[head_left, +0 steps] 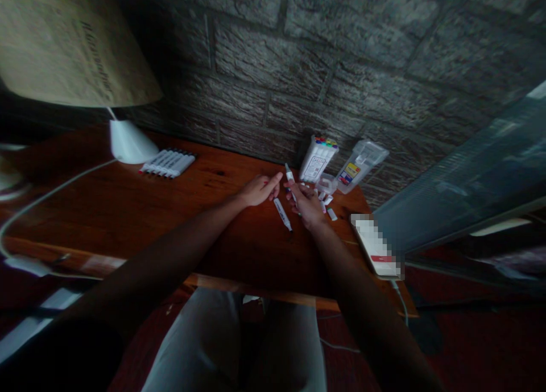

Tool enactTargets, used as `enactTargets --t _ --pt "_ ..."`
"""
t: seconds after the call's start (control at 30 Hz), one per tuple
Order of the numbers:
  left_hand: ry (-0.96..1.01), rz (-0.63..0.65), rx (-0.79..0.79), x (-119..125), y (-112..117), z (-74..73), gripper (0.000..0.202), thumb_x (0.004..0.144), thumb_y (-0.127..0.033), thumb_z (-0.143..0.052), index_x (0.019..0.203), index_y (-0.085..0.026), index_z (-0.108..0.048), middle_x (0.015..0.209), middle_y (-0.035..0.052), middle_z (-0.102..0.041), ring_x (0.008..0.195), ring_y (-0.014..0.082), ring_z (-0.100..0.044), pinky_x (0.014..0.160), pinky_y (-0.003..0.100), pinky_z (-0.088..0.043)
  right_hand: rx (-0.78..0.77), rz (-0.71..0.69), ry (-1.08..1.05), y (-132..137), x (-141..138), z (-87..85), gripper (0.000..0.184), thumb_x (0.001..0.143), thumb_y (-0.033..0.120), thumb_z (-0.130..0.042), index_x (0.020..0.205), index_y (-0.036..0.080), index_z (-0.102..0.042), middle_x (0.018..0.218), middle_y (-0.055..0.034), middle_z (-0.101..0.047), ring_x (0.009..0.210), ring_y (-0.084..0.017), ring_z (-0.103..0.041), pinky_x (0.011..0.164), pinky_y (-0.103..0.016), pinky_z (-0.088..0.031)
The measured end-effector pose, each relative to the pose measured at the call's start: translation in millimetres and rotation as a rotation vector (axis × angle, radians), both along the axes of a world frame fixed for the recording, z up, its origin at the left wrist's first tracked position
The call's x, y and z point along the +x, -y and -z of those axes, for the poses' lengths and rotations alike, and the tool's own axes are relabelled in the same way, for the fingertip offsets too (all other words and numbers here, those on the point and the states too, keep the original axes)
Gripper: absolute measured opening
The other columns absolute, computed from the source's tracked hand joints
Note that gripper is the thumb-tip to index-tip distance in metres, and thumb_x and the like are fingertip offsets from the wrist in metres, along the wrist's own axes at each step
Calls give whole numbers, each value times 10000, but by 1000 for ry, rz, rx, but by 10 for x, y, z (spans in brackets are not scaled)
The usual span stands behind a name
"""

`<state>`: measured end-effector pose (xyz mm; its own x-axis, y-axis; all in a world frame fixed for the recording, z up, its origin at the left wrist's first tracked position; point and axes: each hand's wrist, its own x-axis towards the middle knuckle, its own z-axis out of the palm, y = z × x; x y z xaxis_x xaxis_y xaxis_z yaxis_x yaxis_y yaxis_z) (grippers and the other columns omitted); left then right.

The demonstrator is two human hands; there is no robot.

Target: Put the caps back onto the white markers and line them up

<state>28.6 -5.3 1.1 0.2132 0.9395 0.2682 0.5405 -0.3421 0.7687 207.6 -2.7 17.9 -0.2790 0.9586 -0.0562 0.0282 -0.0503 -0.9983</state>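
Note:
My left hand (259, 189) hovers over the wooden desk (128, 210), fingers pinched together on a small reddish piece, probably a marker cap. My right hand (305, 203) is closed round a white marker (290, 177) that points up and away from me. Another white marker (282, 214) lies on the desk between my two hands. Several small white caps (328, 204) are scattered just right of my right hand. A row of white markers (168, 163) lies at the back left.
A marker box with coloured tips (318, 157) and a clear plastic case (360, 164) lean against the stone wall. A lamp with a white base (130, 143) and cable stands back left. A phone (375, 247) lies near the desk's right edge.

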Motion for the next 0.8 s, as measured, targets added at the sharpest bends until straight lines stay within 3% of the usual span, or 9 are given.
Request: enactTargets --t 0.1,0.2,0.33,0.47,0.6,0.8 --pt "-1 2 6 3 6 -8 799 1034 -645 -108 630 -180 -617 568 22 -614 583 139 -584 741 298 -449 1 41 6 -15 9 0 544 633 674 -823 830 197 -653 737 28 -619 564 -64 -483 434 -181 -265" --pt "9 7 23 7 7 -10 801 1036 -647 -111 626 -179 -615 572 25 -615 588 141 -582 732 296 -452 1 41 -15 -34 15 5 522 662 662 -817 822 206 -620 696 42 -595 520 -56 -444 437 -195 -244" --pt "10 1 5 9 1 -7 804 1037 -646 -110 618 -178 -612 567 23 -611 582 139 -581 731 295 -453 -37 -6 -57 -35 17 -3 542 776 730 -691 928 209 -691 630 57 -505 449 -46 -333 433 -225 -182" --pt "2 9 8 10 0 -6 789 1050 -616 -118 633 -177 -623 571 21 -614 586 137 -583 741 296 -454 -33 -17 -27 -26 9 2 509 827 697 -662 925 200 -716 661 33 -527 463 -51 -338 434 -238 -184" --pt "7 -1 -1 16 3 -14 782 1055 -601 -123 622 -178 -617 566 23 -612 578 135 -580 736 297 -453 -24 6 -20 -25 9 20 472 801 660 -707 955 215 -692 701 34 -563 478 -51 -368 433 -222 -202" --pt "-1 4 8 20 17 -40 784 1046 -613 -122 614 -183 -615 565 25 -618 585 141 -585 743 295 -455 -35 15 -71 4 45 -52 585 754 729 -713 1072 238 -697 611 87 -429 430 -36 -291 412 -195 -146"
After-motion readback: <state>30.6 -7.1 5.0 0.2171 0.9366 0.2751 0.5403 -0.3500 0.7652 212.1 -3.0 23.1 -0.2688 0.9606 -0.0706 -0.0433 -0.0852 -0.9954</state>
